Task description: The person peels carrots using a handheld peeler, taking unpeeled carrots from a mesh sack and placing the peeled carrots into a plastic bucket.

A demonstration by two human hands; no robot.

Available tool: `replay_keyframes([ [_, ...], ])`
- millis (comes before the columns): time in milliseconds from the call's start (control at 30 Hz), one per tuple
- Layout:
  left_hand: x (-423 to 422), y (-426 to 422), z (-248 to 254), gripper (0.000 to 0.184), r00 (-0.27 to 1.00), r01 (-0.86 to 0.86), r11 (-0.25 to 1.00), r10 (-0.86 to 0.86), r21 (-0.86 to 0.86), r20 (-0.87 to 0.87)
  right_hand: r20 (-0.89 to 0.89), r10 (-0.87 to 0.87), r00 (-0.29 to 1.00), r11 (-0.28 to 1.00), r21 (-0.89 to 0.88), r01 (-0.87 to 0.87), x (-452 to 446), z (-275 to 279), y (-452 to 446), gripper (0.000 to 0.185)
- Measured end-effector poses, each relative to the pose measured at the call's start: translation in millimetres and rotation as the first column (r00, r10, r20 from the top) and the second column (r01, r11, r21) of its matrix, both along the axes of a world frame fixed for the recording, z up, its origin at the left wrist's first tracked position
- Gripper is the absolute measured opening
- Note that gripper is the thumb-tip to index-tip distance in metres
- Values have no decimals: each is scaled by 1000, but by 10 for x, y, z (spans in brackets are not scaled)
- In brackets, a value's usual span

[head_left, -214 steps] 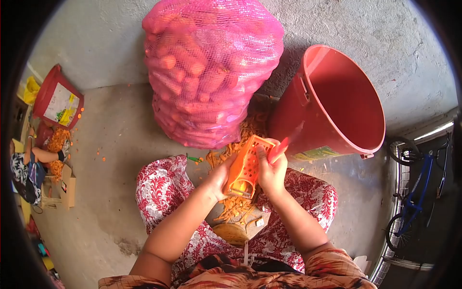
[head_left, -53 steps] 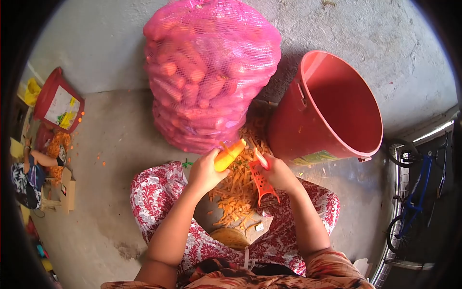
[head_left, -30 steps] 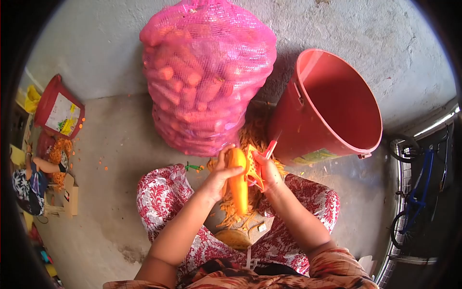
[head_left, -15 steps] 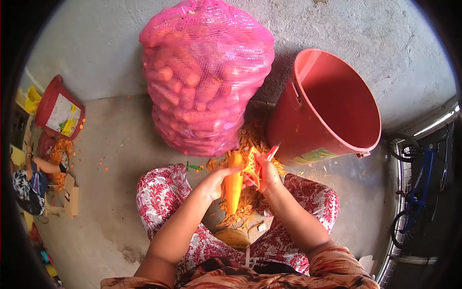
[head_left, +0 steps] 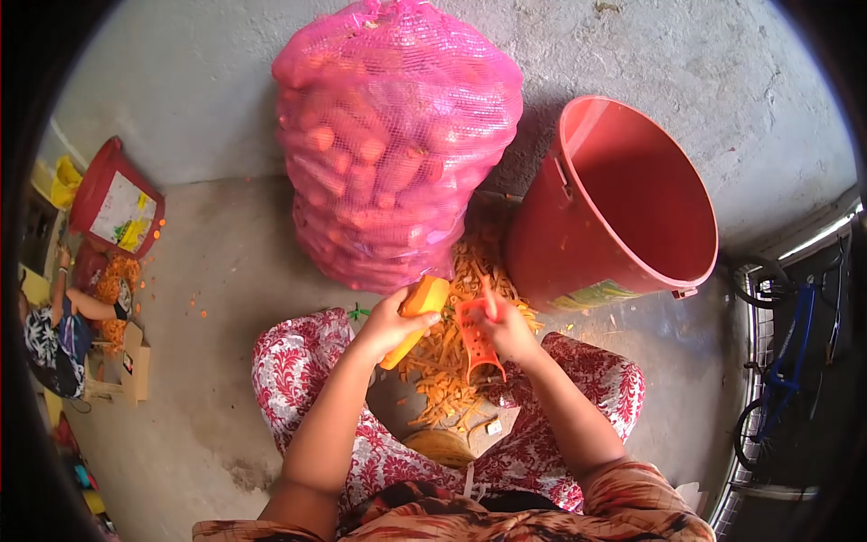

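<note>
My left hand is closed around a peeled orange carrot, which tilts with its thick end up and to the right. A little to the right, my right hand grips an orange peeler with a wide body full of holes. Carrot and peeler are apart. Beneath both hands a heap of carrot peelings covers the floor between my legs.
A pink mesh sack full of carrots leans against the wall ahead. Right of it stands a tilted red bucket. At far left another person sits near a second red bucket. A blue bicycle is at far right.
My left hand has moved left and tilted the carrot, drawing it away from the peeler. My right hand has turned the peeler and shifted slightly right and down.
</note>
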State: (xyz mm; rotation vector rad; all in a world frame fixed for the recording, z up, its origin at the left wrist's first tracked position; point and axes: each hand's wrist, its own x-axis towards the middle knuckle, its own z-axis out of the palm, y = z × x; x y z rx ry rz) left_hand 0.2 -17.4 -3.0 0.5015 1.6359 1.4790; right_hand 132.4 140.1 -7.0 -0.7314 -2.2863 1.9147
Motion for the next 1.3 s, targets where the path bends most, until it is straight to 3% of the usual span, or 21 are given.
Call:
replay_keyframes([
  [67,17,-7,-170,58,904,31,997,2,70,-426,82,179,980,973,136,-189,28,40,-13,18],
  [133,17,-42,-131,61,763,-40,995,-31,-95,-645,114,319,941,919,208,-336,70,31,-30,19],
  [200,10,-53,-51,63,625,-148,965,-77,-215,-777,161,346,924,910,182,-372,70,-29,-22,19],
  [400,13,-44,61,54,611,-280,901,-99,-332,-786,146,311,939,923,188,-335,109,-85,-68,19],
  [600,31,-54,57,53,528,-230,951,-57,-207,-847,138,267,954,947,144,-286,80,-112,-178,19],
  [800,52,-46,64,53,528,-226,953,-53,-200,-847,156,247,956,954,133,-268,67,-69,-187,20],
  [1000,11,-67,68,55,441,-201,957,-100,-207,-892,154,253,955,948,157,-276,87,-230,-166,18],
  [1133,2,-81,70,55,562,-137,953,-151,-272,-813,203,231,951,942,199,-272,85,-281,-175,17],
  [1200,-4,-76,42,55,589,-136,954,-141,-269,-796,217,239,947,960,92,-263,76,-273,-196,17],
  [1300,-16,-77,39,54,331,-199,961,-121,-194,-936,237,235,943,970,10,-244,85,-323,-265,18],
])
